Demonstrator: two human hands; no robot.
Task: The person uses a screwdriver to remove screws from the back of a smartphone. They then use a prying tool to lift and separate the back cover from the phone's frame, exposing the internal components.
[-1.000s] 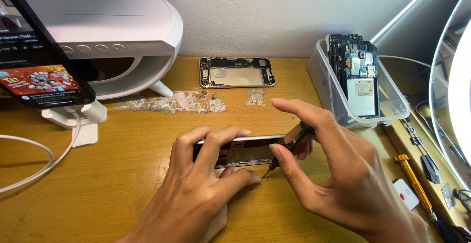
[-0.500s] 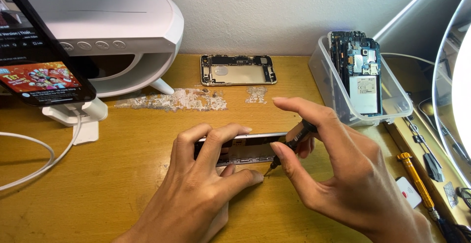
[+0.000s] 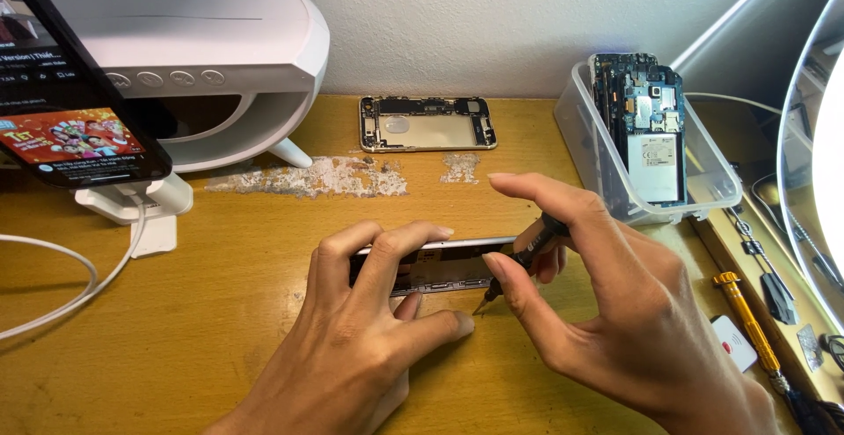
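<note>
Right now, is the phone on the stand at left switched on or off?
On: the phone on the stand has a lit screen with a colourful picture.

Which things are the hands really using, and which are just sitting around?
In use: left hand, right hand, opened phone, small screwdriver.

Lying about: empty phone frame, clear plastic bin of circuit boards, yellow-handled screwdriver, phone on stand.
</note>
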